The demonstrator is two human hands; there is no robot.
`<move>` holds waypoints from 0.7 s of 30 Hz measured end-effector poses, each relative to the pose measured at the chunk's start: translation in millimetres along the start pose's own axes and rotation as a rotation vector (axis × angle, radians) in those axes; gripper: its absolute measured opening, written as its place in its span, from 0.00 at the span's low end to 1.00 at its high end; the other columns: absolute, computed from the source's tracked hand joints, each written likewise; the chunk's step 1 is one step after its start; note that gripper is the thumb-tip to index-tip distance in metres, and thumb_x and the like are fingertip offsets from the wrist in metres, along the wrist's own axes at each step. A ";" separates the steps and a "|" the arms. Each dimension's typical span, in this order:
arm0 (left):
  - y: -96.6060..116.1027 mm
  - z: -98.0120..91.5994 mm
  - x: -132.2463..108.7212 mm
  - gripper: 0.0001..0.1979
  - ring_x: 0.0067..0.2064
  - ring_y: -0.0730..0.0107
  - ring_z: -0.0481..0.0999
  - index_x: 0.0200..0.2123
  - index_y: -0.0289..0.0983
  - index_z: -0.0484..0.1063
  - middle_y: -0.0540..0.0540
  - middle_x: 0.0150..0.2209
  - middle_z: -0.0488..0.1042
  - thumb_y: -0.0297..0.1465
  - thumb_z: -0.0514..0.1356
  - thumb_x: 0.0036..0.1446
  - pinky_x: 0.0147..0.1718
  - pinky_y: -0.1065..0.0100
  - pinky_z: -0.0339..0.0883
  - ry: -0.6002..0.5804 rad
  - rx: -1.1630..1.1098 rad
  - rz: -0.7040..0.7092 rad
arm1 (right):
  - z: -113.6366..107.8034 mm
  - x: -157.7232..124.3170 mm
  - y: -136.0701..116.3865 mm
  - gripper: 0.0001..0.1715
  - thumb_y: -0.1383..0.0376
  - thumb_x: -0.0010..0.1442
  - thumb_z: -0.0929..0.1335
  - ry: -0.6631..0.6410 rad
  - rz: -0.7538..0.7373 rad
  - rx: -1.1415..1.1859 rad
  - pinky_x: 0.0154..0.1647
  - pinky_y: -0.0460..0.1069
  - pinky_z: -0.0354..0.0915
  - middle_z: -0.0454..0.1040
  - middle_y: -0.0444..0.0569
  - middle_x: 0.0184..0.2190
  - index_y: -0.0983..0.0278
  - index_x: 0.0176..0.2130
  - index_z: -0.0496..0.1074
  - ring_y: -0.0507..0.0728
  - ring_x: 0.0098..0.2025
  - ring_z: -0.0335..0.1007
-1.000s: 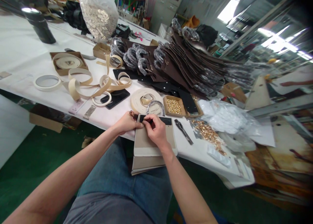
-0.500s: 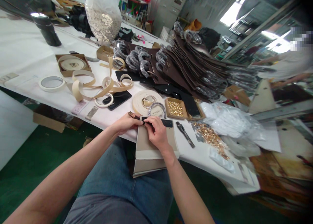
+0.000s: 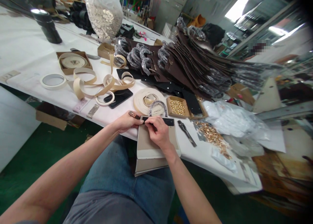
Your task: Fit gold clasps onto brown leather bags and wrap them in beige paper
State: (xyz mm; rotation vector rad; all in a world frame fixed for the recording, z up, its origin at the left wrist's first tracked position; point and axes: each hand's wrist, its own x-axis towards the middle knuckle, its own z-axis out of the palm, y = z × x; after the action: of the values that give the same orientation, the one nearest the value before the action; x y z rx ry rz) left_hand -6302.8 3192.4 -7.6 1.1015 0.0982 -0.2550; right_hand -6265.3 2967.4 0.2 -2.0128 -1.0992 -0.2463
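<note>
A beige bag panel [image 3: 156, 136] with pale edges hangs over the table's front edge onto my lap. Across its top lies a black strap [image 3: 168, 121]. My left hand [image 3: 128, 122] is closed at the panel's upper left corner, thumb and fingers on the strap's left end. A small copper-coloured metal piece [image 3: 134, 115] sticks out above its knuckles. My right hand [image 3: 158, 129] rests over the panel, fingertips pinched together at the same strap end, meeting the left thumb. Whatever sits between the right fingertips is hidden. Behind the hands stands a plastic-wrapped handle [image 3: 158, 104].
Right of the panel lie a dark hand tool [image 3: 187, 133] and loose gold fittings [image 3: 214, 137]. A box of gold studs [image 3: 177, 107], a tape roll [image 3: 140, 101] and a phone [image 3: 121, 98] are behind. Brown bag pieces [image 3: 195, 60] are stacked farther back. Another person [image 3: 288, 51] is at right.
The view has shifted slightly. Both hands stay at the strap's left end, with little visible change in their grip.
</note>
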 end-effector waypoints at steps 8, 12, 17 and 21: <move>-0.5 -3.7 2.6 0.17 0.33 0.69 0.76 0.39 0.32 0.89 0.43 0.34 0.83 0.35 0.82 0.49 0.33 0.69 0.69 -0.067 0.026 -0.036 | 0.6 -4.3 3.7 0.13 0.68 0.76 0.71 0.054 0.035 0.028 0.59 0.64 0.78 0.83 0.51 0.49 0.52 0.55 0.79 0.66 0.53 0.81; -1.9 -4.4 3.3 0.19 0.37 0.66 0.80 0.43 0.32 0.89 0.41 0.39 0.85 0.36 0.82 0.50 0.38 0.67 0.74 -0.090 0.038 -0.036 | 2.1 -6.2 4.6 0.20 0.66 0.77 0.71 0.081 0.066 0.010 0.62 0.64 0.79 0.78 0.56 0.59 0.53 0.65 0.76 0.66 0.56 0.80; -1.4 -2.1 2.6 0.18 0.38 0.67 0.79 0.42 0.31 0.88 0.41 0.38 0.85 0.36 0.81 0.52 0.39 0.68 0.72 -0.073 0.073 -0.018 | 4.0 -7.5 4.7 0.11 0.68 0.77 0.72 0.102 0.016 -0.025 0.65 0.64 0.77 0.78 0.56 0.56 0.56 0.56 0.79 0.65 0.61 0.78; -2.5 -2.5 2.6 0.16 0.39 0.67 0.79 0.42 0.31 0.88 0.41 0.40 0.85 0.36 0.80 0.54 0.40 0.67 0.72 -0.086 0.080 -0.003 | 3.9 -10.6 5.2 0.13 0.70 0.76 0.71 0.093 -0.068 -0.037 0.60 0.62 0.79 0.82 0.54 0.53 0.55 0.55 0.80 0.64 0.56 0.81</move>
State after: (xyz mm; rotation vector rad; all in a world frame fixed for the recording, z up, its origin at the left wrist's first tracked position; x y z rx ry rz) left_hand -6300.9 3193.2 -11.4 1.1680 0.0138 -0.3109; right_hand -6268.4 2962.2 -10.7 -1.9781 -1.1125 -0.3943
